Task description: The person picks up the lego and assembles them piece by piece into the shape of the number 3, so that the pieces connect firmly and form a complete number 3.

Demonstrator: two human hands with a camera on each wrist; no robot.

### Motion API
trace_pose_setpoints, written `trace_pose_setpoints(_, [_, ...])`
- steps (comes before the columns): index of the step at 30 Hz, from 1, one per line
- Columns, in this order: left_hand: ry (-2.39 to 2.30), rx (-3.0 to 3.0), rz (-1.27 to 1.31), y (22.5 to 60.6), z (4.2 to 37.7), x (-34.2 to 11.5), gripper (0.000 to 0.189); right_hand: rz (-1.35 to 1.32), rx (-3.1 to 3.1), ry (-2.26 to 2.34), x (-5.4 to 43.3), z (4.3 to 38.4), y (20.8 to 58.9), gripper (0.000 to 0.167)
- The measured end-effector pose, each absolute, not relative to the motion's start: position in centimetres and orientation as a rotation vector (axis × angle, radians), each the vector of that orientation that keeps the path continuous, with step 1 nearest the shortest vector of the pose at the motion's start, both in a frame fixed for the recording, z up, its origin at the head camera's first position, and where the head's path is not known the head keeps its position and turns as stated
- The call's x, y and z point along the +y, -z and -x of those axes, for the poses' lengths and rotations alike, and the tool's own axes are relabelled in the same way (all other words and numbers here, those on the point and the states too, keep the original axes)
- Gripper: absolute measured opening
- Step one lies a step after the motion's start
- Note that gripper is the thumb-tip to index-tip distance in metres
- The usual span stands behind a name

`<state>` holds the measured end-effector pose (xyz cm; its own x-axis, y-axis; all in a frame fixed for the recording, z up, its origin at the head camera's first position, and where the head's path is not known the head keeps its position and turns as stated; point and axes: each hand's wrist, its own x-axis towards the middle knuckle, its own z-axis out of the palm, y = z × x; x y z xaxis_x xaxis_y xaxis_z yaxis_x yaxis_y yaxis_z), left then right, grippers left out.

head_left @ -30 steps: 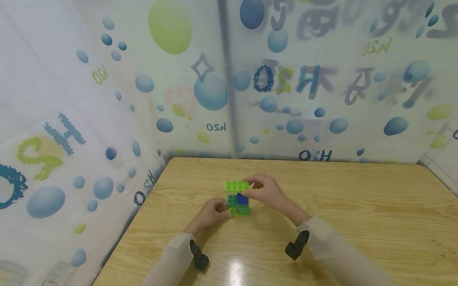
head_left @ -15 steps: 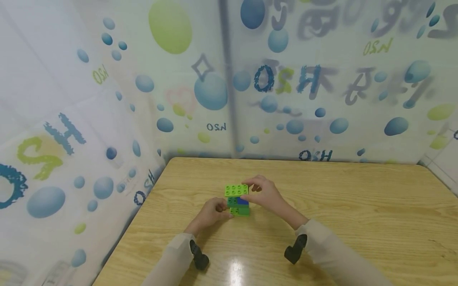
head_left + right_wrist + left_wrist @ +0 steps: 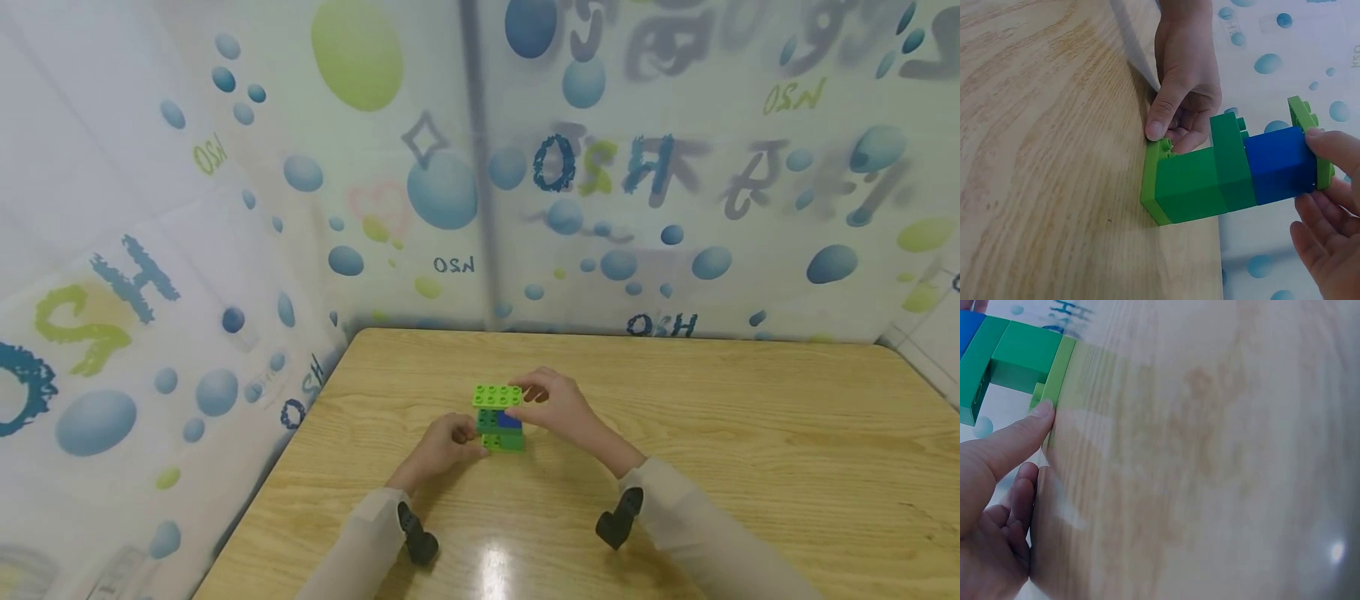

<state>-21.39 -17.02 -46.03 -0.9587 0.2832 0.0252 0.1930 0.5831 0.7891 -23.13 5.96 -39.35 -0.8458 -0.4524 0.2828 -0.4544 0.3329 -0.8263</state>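
A small tower of toy building bricks stands on the table between both hands. Its base is a lime-green plate (image 3: 1150, 172), carrying a green brick (image 3: 1188, 184), then a darker green plate (image 3: 1232, 162), then a blue brick (image 3: 1280, 167). A second lime-green plate (image 3: 497, 396) lies across the top, its studs up. My right hand (image 3: 557, 407) pinches this top plate at its right end, thumb in front and fingers behind. Low on the left, my left hand (image 3: 442, 443) holds the end of the base plate, thumb (image 3: 1041, 411) on its edge and other fingers curled behind.
The wooden table (image 3: 735, 433) extends widely to the right. A white curtain (image 3: 637, 208) printed with bubbles and letters hangs behind it and along the left side. Black camera mounts (image 3: 621, 518) sit on both wrists.
My right hand has lowered the lime-green plate onto the tower's top, over the blue brick, and its tilt has levelled out. The left hand stays at the base.
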Motion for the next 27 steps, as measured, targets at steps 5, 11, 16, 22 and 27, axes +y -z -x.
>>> trace_pose_setpoints(5, [-1.332, 2.707, -0.418, 45.9, 21.4, -17.0, 0.024, -0.900, -2.636, -1.505, 6.0, 23.5, 38.8, 0.041])
trace_pose_setpoints(11, [-1.332, 2.697, -0.414, 45.8, 21.3, -16.9, 0.023, -0.940, -2.724, -1.416, 6.1, 23.8, 38.1, 0.042])
trace_pose_setpoints(16, [-1.334, 2.682, -0.404, 45.9, 21.4, -16.8, 0.023, -0.946, -2.755, -1.391, 6.2, 23.9, 38.1, 0.039])
trace_pose_setpoints(22, [-1.342, 2.692, -0.422, 46.1, 21.5, -17.0, 0.024, -0.929, -2.781, -1.382, 5.9, 24.0, 38.0, 0.038])
trace_pose_setpoints(27, [-1.340, 2.701, -0.438, 46.1, 21.4, -17.1, 0.024, -0.941, -2.823, -1.291, 5.7, 24.1, 37.7, 0.039])
